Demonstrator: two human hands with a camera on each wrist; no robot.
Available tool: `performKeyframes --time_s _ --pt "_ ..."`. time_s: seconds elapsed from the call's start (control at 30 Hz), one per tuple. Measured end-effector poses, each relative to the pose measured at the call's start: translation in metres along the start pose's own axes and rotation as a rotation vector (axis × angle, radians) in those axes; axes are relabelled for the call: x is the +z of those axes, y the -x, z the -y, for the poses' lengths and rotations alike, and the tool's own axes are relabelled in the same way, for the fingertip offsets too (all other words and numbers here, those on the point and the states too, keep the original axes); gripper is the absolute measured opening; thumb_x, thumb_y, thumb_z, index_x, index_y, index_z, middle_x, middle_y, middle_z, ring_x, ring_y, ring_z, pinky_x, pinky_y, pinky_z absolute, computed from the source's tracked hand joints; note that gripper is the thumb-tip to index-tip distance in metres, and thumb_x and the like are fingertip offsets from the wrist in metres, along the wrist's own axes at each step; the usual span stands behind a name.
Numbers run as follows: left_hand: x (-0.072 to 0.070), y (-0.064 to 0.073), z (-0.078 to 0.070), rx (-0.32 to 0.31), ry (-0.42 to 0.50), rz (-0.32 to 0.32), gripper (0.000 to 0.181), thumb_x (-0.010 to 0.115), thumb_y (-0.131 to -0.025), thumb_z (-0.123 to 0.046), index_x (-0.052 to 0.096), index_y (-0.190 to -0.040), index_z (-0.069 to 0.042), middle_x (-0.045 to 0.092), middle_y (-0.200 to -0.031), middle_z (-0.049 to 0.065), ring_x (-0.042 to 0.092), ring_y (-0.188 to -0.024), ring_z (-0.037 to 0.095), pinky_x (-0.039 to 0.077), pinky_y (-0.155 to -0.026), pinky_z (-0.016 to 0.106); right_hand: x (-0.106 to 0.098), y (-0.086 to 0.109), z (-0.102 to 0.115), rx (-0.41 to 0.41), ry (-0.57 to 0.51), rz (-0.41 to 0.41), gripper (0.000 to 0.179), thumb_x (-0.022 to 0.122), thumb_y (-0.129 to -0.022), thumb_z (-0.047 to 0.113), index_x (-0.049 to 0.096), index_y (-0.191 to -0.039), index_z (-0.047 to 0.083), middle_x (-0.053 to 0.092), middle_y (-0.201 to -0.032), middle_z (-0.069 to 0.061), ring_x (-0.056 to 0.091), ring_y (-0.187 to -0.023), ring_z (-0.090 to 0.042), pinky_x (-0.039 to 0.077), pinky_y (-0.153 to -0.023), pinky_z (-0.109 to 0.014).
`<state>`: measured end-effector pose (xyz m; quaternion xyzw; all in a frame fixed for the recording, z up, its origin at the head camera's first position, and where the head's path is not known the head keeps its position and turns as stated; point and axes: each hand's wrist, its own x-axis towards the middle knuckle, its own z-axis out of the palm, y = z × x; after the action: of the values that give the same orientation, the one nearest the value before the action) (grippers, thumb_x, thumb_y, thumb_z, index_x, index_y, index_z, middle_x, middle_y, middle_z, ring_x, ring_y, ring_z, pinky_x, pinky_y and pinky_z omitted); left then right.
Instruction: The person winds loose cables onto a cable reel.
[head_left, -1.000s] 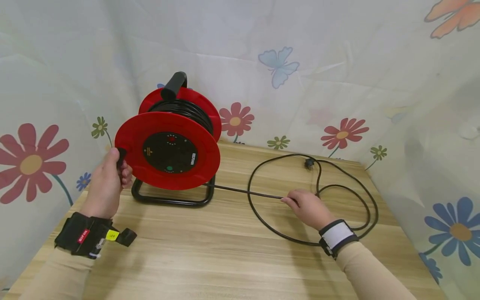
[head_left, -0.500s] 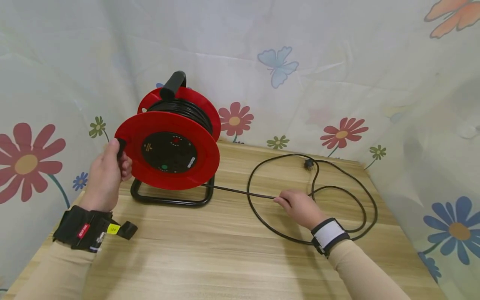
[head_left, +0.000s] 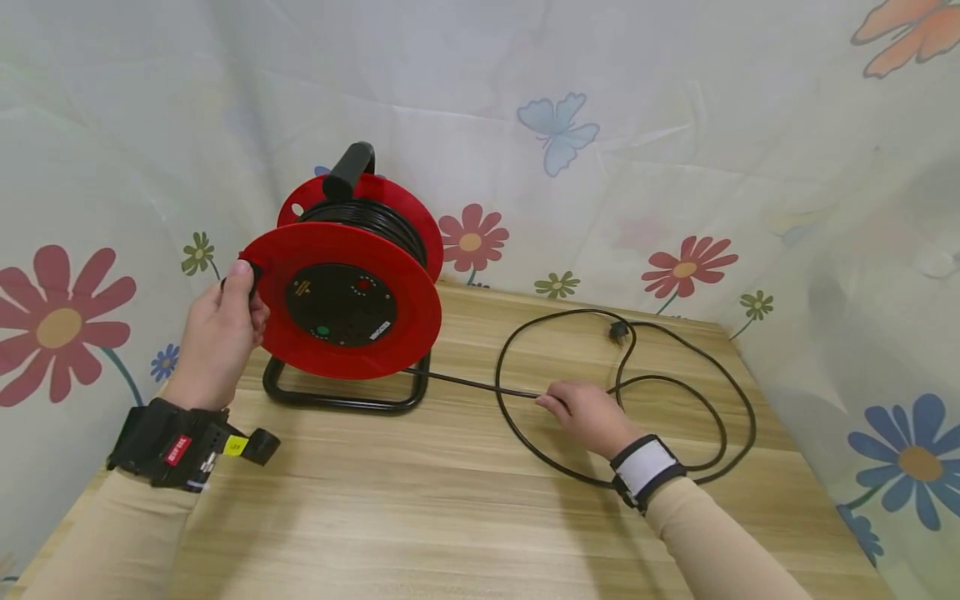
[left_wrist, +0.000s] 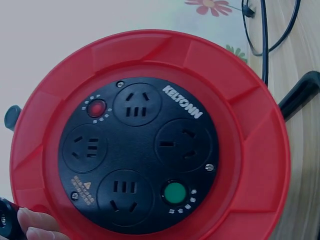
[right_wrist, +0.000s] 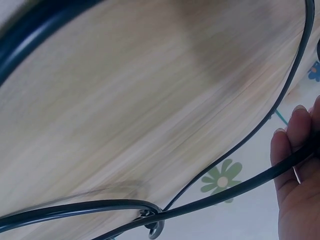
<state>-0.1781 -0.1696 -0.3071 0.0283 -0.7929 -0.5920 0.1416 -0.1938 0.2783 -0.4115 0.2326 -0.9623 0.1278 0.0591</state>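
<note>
A red cable reel (head_left: 341, 304) wound with black cable stands at the left of the table. My left hand (head_left: 217, 346) grips the black crank knob (head_left: 256, 275) at the left edge of its front disc. In the left wrist view, fingertips (left_wrist: 40, 222) curl beside that knob, near the black socket panel (left_wrist: 140, 155). A black cable (head_left: 465, 382) runs from the reel's underside to my right hand (head_left: 592, 417), which pinches it between thumb and fingers. Beyond that hand the cable lies in loose loops, ending at a black plug (head_left: 617, 332).
The reel rests on a black tubular frame (head_left: 345, 405), with a black carrying handle (head_left: 348, 173) on top. A wooden table (head_left: 420, 517) lies beneath everything. Flower-printed sheeting (head_left: 450, 100) encloses the back and both sides.
The reel's front disc has turned clockwise, my left hand rising with the knob. My right hand has moved left toward the reel with the cable, and the loose inner loop has shifted left.
</note>
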Motion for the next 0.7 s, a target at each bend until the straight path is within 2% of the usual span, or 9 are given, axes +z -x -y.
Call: performKeyframes --time_s 0.23,0.43,0.57,0.7 --pt "0.002 -0.002 -0.009 0.05 -0.119 -0.012 0.055 0.028 -0.098 -0.055 0.048 -0.102 -0.004 0.045 -0.084 0.012 0.045 -0.076 0.025 0.039 -0.059 0.032 0.004 -0.006 0.006 0.002 0.006 0.019 0.028 0.054 -0.096 0.034 0.058 -0.075 0.017 0.048 -0.061 0.006 0.042 -0.052 -0.007 0.037 -0.048 -0.027" --pt "0.008 -0.003 -0.013 0.116 -0.125 -0.029 0.051 0.03 -0.099 -0.051 0.048 -0.098 -0.003 0.045 -0.081 0.013 0.045 -0.075 0.025 0.036 -0.058 0.034 0.007 -0.008 0.009 -0.007 0.001 0.012 0.025 0.056 -0.096 0.032 0.057 -0.074 0.019 0.05 -0.061 0.007 0.043 -0.053 -0.007 0.038 -0.049 -0.026" --pt "0.01 -0.003 -0.014 0.109 -0.105 -0.031 0.052 0.029 -0.099 -0.051 0.048 -0.101 -0.003 0.046 -0.084 0.015 0.046 -0.08 0.028 0.037 -0.064 0.037 0.007 -0.007 0.007 -0.012 -0.017 0.019 0.027 0.055 -0.096 0.033 0.055 -0.072 0.02 0.048 -0.06 0.007 0.042 -0.051 -0.006 0.037 -0.048 -0.025" --pt "0.01 -0.002 -0.014 0.084 -0.086 -0.027 0.055 0.027 -0.099 -0.052 0.046 -0.107 -0.001 0.046 -0.092 0.016 0.045 -0.086 0.028 0.038 -0.07 0.038 0.001 0.001 -0.004 0.054 -0.045 0.037 0.033 0.053 -0.095 0.04 0.052 -0.069 0.021 0.043 -0.057 0.007 0.04 -0.049 -0.007 0.034 -0.046 -0.025"
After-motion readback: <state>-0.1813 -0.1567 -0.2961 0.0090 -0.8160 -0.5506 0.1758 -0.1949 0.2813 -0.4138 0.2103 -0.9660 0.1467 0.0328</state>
